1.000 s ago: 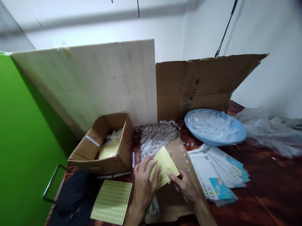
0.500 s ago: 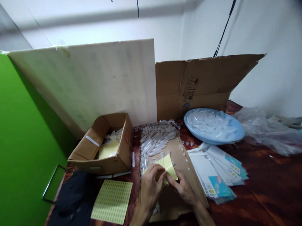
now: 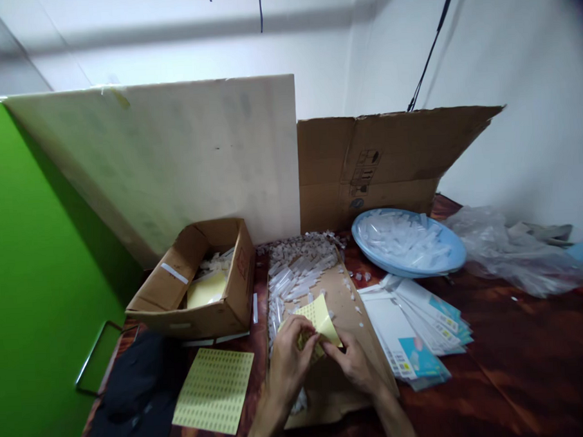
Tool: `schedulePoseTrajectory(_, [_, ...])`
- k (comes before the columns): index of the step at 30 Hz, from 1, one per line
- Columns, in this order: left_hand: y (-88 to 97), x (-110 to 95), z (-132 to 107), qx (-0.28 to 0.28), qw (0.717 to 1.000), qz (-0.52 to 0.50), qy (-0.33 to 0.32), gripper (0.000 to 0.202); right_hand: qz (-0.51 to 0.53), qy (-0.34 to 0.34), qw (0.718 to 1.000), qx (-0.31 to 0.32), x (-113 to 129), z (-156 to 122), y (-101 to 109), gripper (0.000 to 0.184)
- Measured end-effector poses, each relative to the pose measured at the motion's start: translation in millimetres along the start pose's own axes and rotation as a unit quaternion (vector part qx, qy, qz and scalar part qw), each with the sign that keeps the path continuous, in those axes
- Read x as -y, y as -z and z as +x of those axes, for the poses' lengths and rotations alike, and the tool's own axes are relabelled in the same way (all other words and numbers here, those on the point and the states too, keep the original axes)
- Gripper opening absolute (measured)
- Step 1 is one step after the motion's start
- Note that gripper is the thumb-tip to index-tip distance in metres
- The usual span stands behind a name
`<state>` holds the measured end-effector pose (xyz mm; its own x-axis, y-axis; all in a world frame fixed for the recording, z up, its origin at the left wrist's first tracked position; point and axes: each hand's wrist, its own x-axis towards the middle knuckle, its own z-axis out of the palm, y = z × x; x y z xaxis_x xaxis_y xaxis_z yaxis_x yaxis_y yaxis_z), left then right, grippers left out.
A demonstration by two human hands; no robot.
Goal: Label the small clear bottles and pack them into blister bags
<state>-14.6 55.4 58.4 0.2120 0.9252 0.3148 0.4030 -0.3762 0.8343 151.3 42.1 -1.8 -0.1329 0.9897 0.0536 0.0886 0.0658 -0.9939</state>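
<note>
Both hands meet over a flat piece of cardboard [image 3: 343, 300] near the table's front. My left hand [image 3: 289, 360] and my right hand [image 3: 353, 364] pinch a yellow label sheet [image 3: 319, 317] between their fingertips; the sheet is bent upward, its far half standing free. Just beyond the hands lies a heap of small clear plastic tubes [image 3: 298, 273]. A second yellow label sheet [image 3: 212, 389] lies flat on the table to the left of my left forearm.
An open cardboard box [image 3: 198, 284] with tubes and yellow sheets stands at left. A blue dish [image 3: 455, 259] full of clear pieces is at back right, a fan of printed packets [image 3: 417, 332] before it, a crumpled plastic bag [image 3: 515, 254] further right. Black cloth [image 3: 135, 399] lies front left.
The yellow sheet, held up flat a second ago, is now folded down between both hands, which have closed together on it. The view has drifted slightly.
</note>
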Motion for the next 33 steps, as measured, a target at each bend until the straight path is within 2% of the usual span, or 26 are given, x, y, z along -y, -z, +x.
schedulePoseTrajectory(7, [3.8,-2.2,-0.6,0.036,0.999,-0.003,-0.020,0.013,-0.012,0.002,1.000,0.010,2.0,-2.3,0.9,0.042])
schedulePoseTrajectory(14, [-6.2,4.3,-1.2,0.056,0.998,0.018,-0.035,0.013,0.009,0.002,1.000,-0.003,8.1,-6.3,2.6,0.043])
schedulePoseTrajectory(19, [-11.1,8.5,-1.5,0.051,0.998,0.007,-0.020,0.011,0.033,-0.019,0.999,0.005,6.8,-6.2,5.1,0.050])
schedulePoseTrajectory(20, [-12.1,11.2,-1.5,0.046,0.999,-0.001,-0.015,0.011,0.035,-0.028,0.999,-0.008,3.0,-6.1,9.3,0.053])
schedulePoseTrajectory(22, [-14.9,18.7,-1.8,0.036,0.999,-0.024,-0.007,0.012,0.022,-0.048,0.996,-0.076,-6.6,-6.4,22.6,0.059])
schedulePoseTrajectory(24, [-18.0,27.1,-2.8,0.029,0.998,-0.054,0.004,0.016,-0.018,-0.051,0.984,-0.172,-14.4,-7.7,39.6,0.055])
schedulePoseTrajectory(26, [-20.9,33.0,-4.0,0.025,0.995,-0.090,0.026,0.019,-0.076,-0.019,0.972,-0.221,-15.6,-9.8,53.9,0.046])
schedulePoseTrajectory(27, [-22.1,34.0,-4.5,0.026,0.993,-0.110,0.038,0.022,-0.105,0.006,0.970,-0.221,-13.2,-11.0,58.0,0.041])
schedulePoseTrajectory(29, [-23.9,31.1,-5.1,0.034,0.986,-0.151,0.055,0.025,-0.142,0.057,0.971,-0.185,-3.9,-12.8,58.6,0.030])
schedulePoseTrajectory(33, [-24.4,12.0,-4.8,0.055,0.980,-0.183,0.047,0.022,-0.135,0.102,0.983,-0.067,16.1,-11.7,39.1,0.018])
